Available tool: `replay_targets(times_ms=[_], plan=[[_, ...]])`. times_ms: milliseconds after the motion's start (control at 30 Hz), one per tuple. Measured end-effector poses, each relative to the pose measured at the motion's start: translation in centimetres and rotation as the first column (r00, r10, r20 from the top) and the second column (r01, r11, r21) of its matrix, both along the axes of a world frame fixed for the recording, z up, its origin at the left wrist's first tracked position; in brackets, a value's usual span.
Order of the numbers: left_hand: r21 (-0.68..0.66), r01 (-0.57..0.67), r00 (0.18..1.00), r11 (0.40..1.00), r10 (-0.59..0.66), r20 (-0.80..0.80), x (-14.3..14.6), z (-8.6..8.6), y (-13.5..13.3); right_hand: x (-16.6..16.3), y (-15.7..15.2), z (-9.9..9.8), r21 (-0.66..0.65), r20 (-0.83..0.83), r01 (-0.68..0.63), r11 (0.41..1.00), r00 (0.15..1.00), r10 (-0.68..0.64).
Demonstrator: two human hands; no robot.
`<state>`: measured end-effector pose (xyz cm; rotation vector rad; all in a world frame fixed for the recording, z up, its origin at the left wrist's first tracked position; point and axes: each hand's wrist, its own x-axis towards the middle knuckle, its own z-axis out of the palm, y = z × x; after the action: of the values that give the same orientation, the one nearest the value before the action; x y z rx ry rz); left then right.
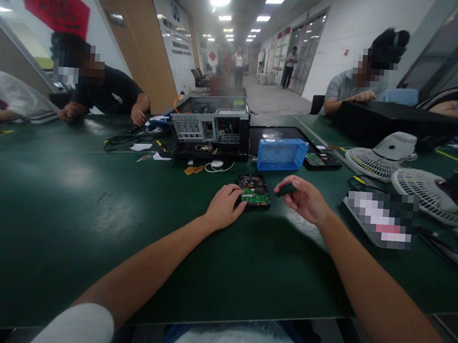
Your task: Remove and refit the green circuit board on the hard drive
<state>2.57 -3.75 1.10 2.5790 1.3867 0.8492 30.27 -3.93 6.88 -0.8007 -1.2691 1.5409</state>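
A hard drive (pixel 254 183) lies flat on the green table (pixel 160 250), its green circuit board facing up along the near side. My left hand (pixel 225 207) grips the drive's left edge, thumb at the near corner and fingers over the side. Just right of the drive, my right hand (pixel 305 199) is closed round the dark handle of a screwdriver (pixel 286 190). Its thin shaft points left at the drive's right edge; whether the tip touches is too small to tell. Behind my right hand stands a blue plastic bin (pixel 282 157).
An opened computer case (pixel 212 128) stands beyond the drive. Right of the bin lies another drive with a circuit board (pixel 321 161). White fan parts (pixel 383 156) and a pixelated flat item (pixel 378 218) lie at right. Co-workers sit across on both sides, one resting a hand near cables (pixel 119 142).
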Motion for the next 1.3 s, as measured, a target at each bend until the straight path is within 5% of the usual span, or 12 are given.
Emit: replay_targets(times_ms=[633,1100,1300], plan=[[0.005,-0.005,1.0,1.0,0.005,0.002,0.08,0.08,-0.05,-0.37,-0.11,-0.08,-0.083,-0.127,0.009,0.996,0.992,-0.019],[0.012,0.006,1.0,1.0,-0.006,-0.002,0.0,-0.12,0.09,-0.07,0.38,-0.28,0.028,-0.029,0.176,0.984,0.984,-0.175],[0.024,0.003,1.0,1.0,-0.003,-0.005,-0.03,-0.17,0.13,0.15,0.45,-0.36,0.008,-0.043,0.115,0.993,0.992,-0.114]])
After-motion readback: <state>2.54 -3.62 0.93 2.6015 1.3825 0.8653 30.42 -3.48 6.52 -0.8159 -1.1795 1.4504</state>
